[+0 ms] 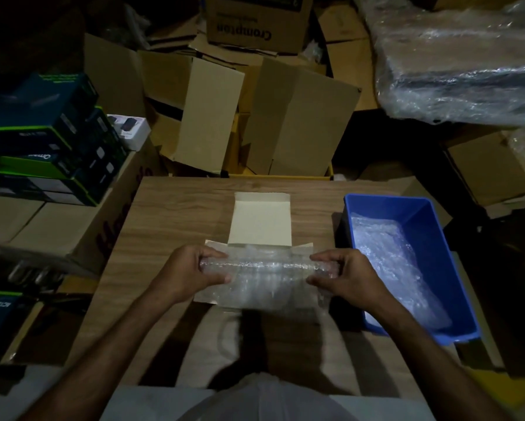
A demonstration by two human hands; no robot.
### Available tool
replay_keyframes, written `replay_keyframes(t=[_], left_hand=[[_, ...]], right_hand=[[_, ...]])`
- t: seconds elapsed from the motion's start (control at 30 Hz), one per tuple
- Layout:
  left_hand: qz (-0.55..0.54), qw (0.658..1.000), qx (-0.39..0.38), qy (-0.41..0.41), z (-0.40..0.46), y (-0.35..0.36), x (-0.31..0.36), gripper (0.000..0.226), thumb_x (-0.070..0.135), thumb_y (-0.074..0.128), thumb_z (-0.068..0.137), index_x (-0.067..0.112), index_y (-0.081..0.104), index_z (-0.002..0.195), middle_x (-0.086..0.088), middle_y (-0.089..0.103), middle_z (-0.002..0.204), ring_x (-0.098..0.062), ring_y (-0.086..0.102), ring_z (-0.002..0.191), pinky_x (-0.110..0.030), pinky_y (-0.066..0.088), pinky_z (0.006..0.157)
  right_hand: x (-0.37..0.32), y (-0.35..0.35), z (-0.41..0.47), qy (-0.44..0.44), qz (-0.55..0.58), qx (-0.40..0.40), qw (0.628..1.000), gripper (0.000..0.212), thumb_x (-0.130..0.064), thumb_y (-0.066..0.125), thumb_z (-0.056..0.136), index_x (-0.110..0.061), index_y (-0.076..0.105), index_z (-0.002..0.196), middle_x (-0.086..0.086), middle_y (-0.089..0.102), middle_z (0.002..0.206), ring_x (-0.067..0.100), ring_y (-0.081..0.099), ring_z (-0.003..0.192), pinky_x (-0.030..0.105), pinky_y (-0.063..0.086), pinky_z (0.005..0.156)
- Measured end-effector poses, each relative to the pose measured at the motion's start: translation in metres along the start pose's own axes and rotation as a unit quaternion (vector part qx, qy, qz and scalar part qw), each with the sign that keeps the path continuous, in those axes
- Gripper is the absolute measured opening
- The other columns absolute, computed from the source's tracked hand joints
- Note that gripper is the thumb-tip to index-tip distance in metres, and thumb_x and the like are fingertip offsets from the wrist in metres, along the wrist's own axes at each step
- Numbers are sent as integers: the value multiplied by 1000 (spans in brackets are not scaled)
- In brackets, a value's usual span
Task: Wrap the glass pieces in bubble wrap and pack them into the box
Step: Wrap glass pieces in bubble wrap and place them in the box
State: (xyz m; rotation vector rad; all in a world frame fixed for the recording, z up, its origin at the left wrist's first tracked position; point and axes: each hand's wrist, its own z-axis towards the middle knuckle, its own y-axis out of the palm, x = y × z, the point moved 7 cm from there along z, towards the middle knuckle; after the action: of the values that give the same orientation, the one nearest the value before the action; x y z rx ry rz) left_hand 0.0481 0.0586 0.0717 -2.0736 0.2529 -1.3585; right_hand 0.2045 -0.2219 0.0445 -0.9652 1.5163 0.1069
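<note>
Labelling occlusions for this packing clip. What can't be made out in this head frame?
- Glass inside the bubble-wrap roll: head view, hidden by wrap layers; count and shape unreadable.
- Open box interior: covered by the roll, left hand and right hand.
- Blue bin contents: only bubble wrap shows; anything beneath is hidden.
- Fingertips of both hands: tucked around the roll ends.
- Stacked boxes at left: print too dim and small.
</note>
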Motion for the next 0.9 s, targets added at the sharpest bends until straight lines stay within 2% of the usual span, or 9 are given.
replay_keyframes(t=[0.07,0.17,0.23,0.33,0.5,0.67,0.77,0.83,0.9], left_hand=[[33,999,17,14,-1,-1,-1,21,28,93,70,24,82,87,6,76,93,-15,73,87,-43,61,80],[104,992,32,60,-2,-7,-1,21,46,87,73,29,78,81,17,56,116,-9,53,114,-32,52,90],[4,996,-21,91,-4,-6,4,19,47,84,77,29,77,81,21,60,125,-4,57,120,-23,51,91],[-174,977,-102,64,-9,-1,3,23,40,82,82,21,77,95,-1,78,101,-15,75,91,-20,58,73],[-329,932,-149,-33,-6,2,-15,43,31,80,86,14,68,123,-18,72,122,-34,71,110,-35,62,84],[-416,895,-130,-96,-11,12,-25,54,21,81,84,13,57,132,-9,72,126,-22,70,115,-37,61,90],[-399,909,-81,-92,-14,18,-25,54,13,77,82,14,56,131,2,73,125,-15,69,116,-31,59,90],[-401,911,-53,-79,-15,18,-26,56,8,75,83,8,55,135,-9,69,130,-24,68,118,-38,58,96],[-412,908,-49,-61,-16,20,-26,49,6,73,84,7,60,131,-17,71,125,-31,70,113,-39,61,88]], right_hand=[[-3,-3,2,-3,-21,-12,1000,16,-22,88,77,-30,79,87,-13,78,84,-1,73,75,22,59,69],[-15,-12,2,-31,-57,-46,997,14,-18,82,85,-23,76,73,-5,76,74,11,72,68,37,59,63],[-22,-20,1,-54,-16,-66,996,11,-19,80,87,-17,75,77,-2,73,87,16,71,79,36,60,68],[-24,-24,-3,-13,129,-113,985,16,-29,73,92,-13,73,94,-1,75,99,15,73,91,25,60,73],[-26,-9,5,29,273,-88,958,28,-29,69,97,-17,71,122,9,76,116,26,74,105,36,63,84],[-8,18,7,141,466,-104,867,40,-26,74,94,-5,67,127,20,71,124,34,70,115,39,61,87],[6,20,2,143,389,-118,902,49,-27,82,86,-6,67,127,16,73,122,31,71,114,37,62,83],[12,18,1,133,367,-100,915,44,-25,82,86,-7,69,124,15,74,120,29,72,111,37,62,83],[13,15,-1,131,365,-82,918,43,-23,81,86,-8,69,124,13,75,118,27,72,111,38,61,88]])
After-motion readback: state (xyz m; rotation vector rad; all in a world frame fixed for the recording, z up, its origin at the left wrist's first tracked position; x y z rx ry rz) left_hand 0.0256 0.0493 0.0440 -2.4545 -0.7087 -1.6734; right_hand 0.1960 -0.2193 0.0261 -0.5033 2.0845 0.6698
